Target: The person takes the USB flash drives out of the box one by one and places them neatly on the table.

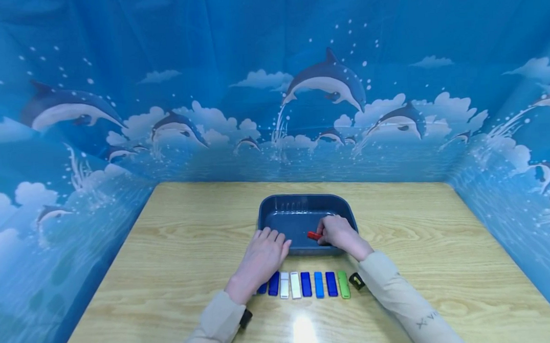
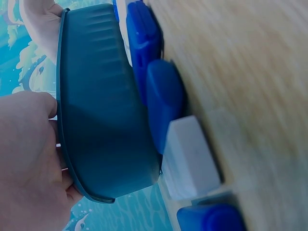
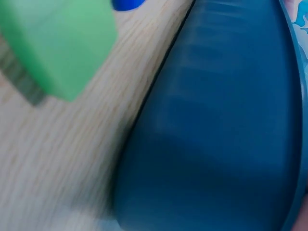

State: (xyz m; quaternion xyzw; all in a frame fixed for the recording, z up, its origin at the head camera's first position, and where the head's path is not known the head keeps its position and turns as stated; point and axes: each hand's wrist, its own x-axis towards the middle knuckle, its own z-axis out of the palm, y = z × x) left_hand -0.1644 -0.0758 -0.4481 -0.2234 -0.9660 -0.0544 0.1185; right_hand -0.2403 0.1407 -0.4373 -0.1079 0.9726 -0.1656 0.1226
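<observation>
A dark blue basin (image 1: 306, 252) stands on the table. Over its right part, my right hand (image 1: 339, 232) pinches a red USB flash drive (image 1: 313, 236) between thumb and fingers, inside the rim. My left hand (image 1: 262, 251) rests on the basin's near left rim with fingers fairly straight; the left wrist view shows the fingertips passing behind the rim. In front of the basin lies a row of flash drives: a green one (image 1: 343, 284) at the right end, then blue ones such as this dark blue drive (image 1: 331, 284), and white ones (image 1: 295, 285). My left forearm hides the row's left end.
The wooden table (image 1: 420, 237) extends around the basin. A blue curtain (image 1: 233, 50) printed with dolphins stands behind it and on both sides. Black wrist straps (image 1: 356, 281) show under both sleeves. The row of drives lies close to the basin's near wall.
</observation>
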